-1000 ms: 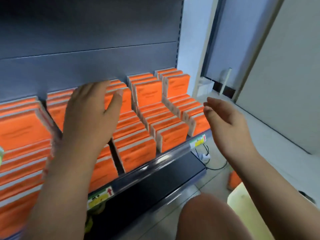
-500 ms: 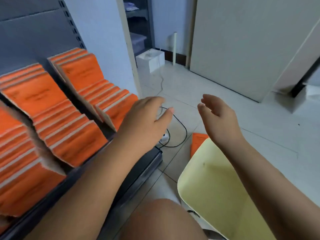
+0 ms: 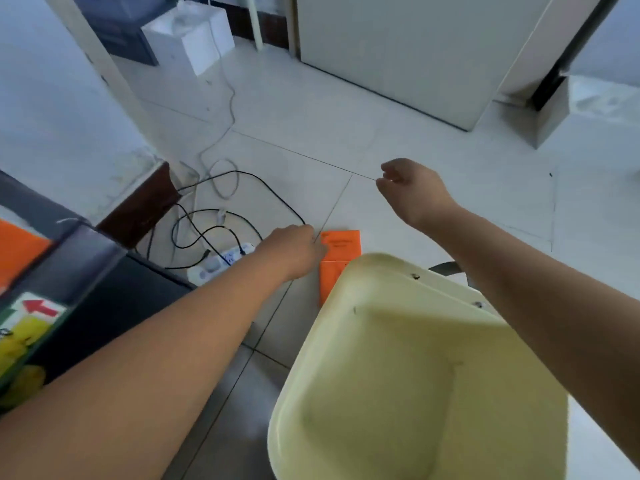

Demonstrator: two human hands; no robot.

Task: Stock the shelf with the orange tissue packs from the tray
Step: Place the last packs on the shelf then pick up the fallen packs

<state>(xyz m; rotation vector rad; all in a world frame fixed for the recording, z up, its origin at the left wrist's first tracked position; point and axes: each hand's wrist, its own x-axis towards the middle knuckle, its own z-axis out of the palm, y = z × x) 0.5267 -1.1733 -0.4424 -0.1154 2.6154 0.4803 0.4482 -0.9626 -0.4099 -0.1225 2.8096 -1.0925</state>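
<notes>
An orange tissue pack point(image 3: 343, 245) lies on the floor tiles just beyond the far rim of the pale yellow tray point(image 3: 349, 271); more orange shows under it at the rim. The tray's inside is bare. My left hand point(image 3: 294, 249) reaches down, its fingertips at the pack's left edge; the fingers are foreshortened, so a grip cannot be made out. My right hand point(image 3: 414, 190) hovers above the floor to the right, fingers loosely curled and apart, holding nothing. The shelf point(image 3: 74, 268) with one orange pack point(image 3: 17, 252) shows at the left edge.
Black and white cables point(image 3: 221, 209) and a white power strip point(image 3: 221, 261) lie on the floor left of my left hand. A white box point(image 3: 194, 39) stands at the back. A large pale panel point(image 3: 398, 46) leans at the far wall.
My view has swung right and down, from the shelf to the floor. My left hand moved down to the orange pack by the tray. My right hand drifted right and its fingers curled.
</notes>
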